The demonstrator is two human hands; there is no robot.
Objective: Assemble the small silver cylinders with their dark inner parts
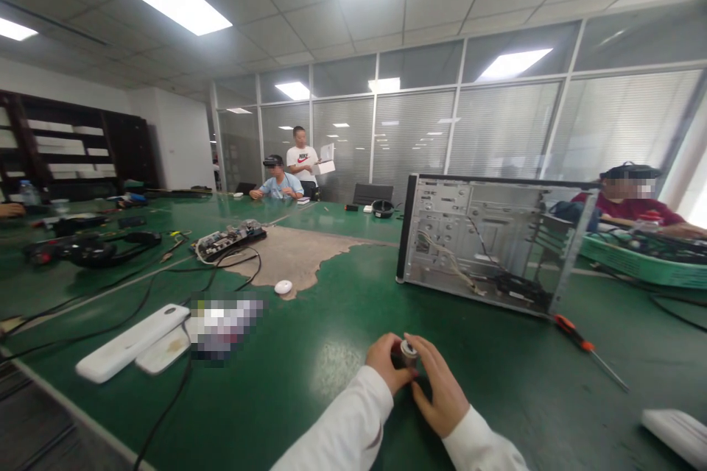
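Note:
Both of my hands meet around a small silvery cylinder [409, 350] low over the green table. My left hand [384, 362] is curled about its left side, with the thumb near its base. On the other side, my right hand [442, 390] has its fingertips by the cylinder's top and its thumb lower down. The cylinder stands upright; its exact kind is too small to tell, and my fingers cover parts of it.
Beyond my hands stands an open computer case [475, 243]. An orange-and-black screwdriver [584, 343] lies right of it, near a green basket [635, 261] of parts. At left are white casings [132, 342], cables and a circuit assembly [229, 239]. Other people sit and stand farther off.

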